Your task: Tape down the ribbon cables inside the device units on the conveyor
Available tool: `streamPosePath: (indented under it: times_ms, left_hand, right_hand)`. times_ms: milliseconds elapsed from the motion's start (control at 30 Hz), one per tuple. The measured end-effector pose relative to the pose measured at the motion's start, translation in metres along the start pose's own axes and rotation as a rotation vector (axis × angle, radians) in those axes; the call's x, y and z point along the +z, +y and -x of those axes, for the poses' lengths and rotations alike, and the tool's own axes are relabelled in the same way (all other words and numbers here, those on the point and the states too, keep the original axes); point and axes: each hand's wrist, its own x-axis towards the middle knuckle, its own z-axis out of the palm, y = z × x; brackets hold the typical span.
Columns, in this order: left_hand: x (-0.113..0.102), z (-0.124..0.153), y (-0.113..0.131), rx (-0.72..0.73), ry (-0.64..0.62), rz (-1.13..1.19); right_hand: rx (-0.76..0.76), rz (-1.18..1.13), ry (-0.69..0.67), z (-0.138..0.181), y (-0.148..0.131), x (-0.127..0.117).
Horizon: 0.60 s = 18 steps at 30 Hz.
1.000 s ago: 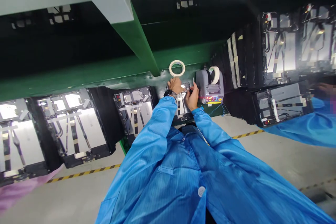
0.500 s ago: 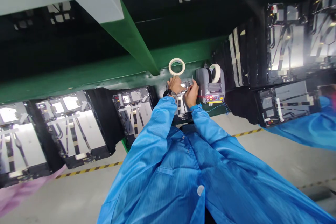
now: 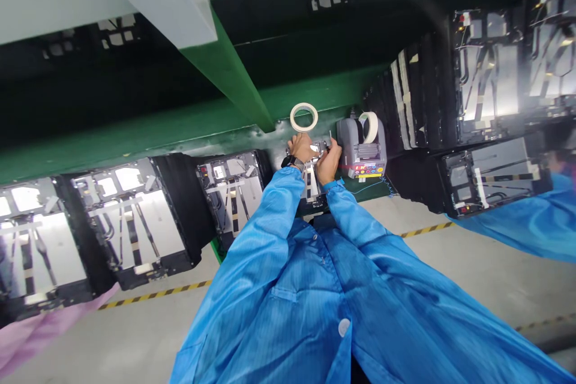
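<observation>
Centrally, on the green bench point(image 3: 375, 189), lies the panel point(image 3: 311, 187), silvery, with dark strips fanning toward its black near edge. Just right stands the dispenser point(image 3: 362, 145). The left hand point(image 3: 300, 147) and right hand point(image 3: 330, 163) bend their fingers over the panel's far part; what they grasp, I cannot tell. Farther off lies a tape ring point(image 3: 304, 129). The dispenser's red display point(image 3: 362, 168) and yellow label point(image 3: 369, 177) are too small to read.

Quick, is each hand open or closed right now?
Left hand: fingers bent over the panel; grip unclear.
Right hand: fingers curled at the panel; too small to tell what it holds, if anything.
</observation>
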Motion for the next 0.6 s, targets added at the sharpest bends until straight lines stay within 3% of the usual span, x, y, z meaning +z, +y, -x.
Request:
streamPosePath:
  times_ms: [133,400,500,600]
  left_hand:
    - [-0.002,0.002,0.001,-0.004,-0.003,-0.006]
    - [-0.006,0.005,0.001,0.015,-0.038,-0.031]
    - [-0.008,0.010,0.006,0.014,-0.050,-0.067]
    - [-0.008,0.010,0.013,0.002,-0.027,-0.120]
  right_hand:
    - [-0.001,0.066,-0.018,-0.001,0.003,0.001]
    - [-0.016,-0.064,0.006,-0.010,0.004,0.001]
    - [-0.058,-0.010,-0.036,0.010,0.005,-0.011]
    - [-0.101,0.006,-0.062,0.057,0.017,-0.026]
